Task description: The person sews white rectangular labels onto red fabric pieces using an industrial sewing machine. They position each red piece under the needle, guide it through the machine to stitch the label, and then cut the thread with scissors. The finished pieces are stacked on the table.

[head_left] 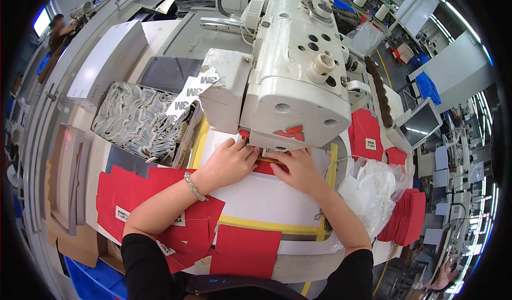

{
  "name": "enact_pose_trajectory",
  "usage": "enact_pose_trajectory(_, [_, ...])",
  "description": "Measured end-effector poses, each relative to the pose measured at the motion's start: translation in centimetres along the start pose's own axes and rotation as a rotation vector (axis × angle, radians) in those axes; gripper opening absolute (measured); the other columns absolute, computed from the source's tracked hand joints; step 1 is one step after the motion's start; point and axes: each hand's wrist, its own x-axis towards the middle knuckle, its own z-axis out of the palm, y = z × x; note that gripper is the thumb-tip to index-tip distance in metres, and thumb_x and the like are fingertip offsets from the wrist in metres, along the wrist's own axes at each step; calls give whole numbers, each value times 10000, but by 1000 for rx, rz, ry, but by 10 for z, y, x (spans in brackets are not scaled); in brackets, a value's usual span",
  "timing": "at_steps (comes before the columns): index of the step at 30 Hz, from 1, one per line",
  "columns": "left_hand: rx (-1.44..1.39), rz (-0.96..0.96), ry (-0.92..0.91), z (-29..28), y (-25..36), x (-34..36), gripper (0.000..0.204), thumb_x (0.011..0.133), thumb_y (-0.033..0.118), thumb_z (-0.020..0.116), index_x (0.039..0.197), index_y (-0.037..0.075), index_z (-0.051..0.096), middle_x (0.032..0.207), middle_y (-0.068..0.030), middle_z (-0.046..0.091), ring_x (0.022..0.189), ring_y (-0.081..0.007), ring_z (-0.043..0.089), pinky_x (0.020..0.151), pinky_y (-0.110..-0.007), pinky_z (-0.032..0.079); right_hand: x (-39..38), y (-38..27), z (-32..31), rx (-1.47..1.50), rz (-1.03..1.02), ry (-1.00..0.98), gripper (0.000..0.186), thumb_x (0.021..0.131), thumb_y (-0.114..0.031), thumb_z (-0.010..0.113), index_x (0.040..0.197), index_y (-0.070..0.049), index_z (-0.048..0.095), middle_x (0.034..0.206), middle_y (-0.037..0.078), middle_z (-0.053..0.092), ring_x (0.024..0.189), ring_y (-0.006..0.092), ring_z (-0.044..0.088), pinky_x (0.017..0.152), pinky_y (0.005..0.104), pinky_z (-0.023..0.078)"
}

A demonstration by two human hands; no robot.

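Observation:
Under the head of a white industrial sewing machine [298, 100], both of my hands are close together. A small red fabric piece [265, 168] lies between them, with a narrow brownish strip along its far side. Bent fingers of my left hand [230, 162] press together beside the needle area; their tips are partly hidden, and I cannot see what they pinch. My right hand [300, 171] rests at the fabric's right side, thumb stretched out and apart from the fingers. A white sheet with yellow tape edging [256, 224] spreads beneath both hands.
Red fabric pieces with white labels [144, 193] lie under my left forearm; a plain red panel [245, 251] is in front. Left stands an open box of bundled labels [140, 121]. At right are crumpled clear plastic [368, 193], a red fabric stack [406, 217] and a screen [420, 124].

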Motion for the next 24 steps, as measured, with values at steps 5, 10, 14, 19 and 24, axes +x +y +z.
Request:
enact_pose_trajectory(5, [1, 5, 14, 0, 0, 0, 269, 785, 172, 648, 993, 3, 673, 855, -41, 644, 813, -171, 599, 634, -303, 446, -3, 3, 7, 78, 95, -83, 272, 839, -221, 697, 1108, -186, 723, 1253, 79, 596, 1226, 282, 488, 1046, 458, 267])
enact_pose_trajectory(10, [92, 34, -70, 0, 1, -5, 304, 772, 211, 719, 1008, 22, 689, 935, -49, 646, 879, -176, 613, 705, -317, 491, -2, 0, 6, 26, 60, -39, 270, 829, -211, 695, 1097, -193, 728, 1223, 63, 611, 1185, 255, 508, 1017, 450, 281])
enact_pose_trajectory(14, [52, 56, -15, 1, 2, -4, 299, 760, 193, 714, 1005, 22, 695, 970, -48, 660, 901, -173, 623, 763, -326, 510, -6, 9, -6, -73, -8, -15, 231, 817, -204, 701, 1046, -208, 734, 1110, -23, 663, 1055, 192, 546, 938, 418, 312])
enact_pose_trajectory(19, [-40, 118, -14, 0, -1, 2, 341, 765, 199, 710, 1058, 28, 688, 1081, -49, 671, 1048, -185, 614, 946, -358, 477, -15, 25, -20, -168, -93, -20, 229, 808, -185, 704, 1034, -219, 726, 1114, -98, 666, 947, 151, 558, 869, 390, 319])
enact_pose_trajectory(24, [-148, 85, -107, -2, 0, 3, 416, 792, 243, 707, 1151, 38, 662, 1172, -59, 655, 1155, -199, 571, 1033, -380, 421, -19, 23, -23, -242, -144, -36, 249, 808, -181, 700, 1055, -211, 716, 1147, -89, 662, 975, 134, 565, 852, 381, 323])
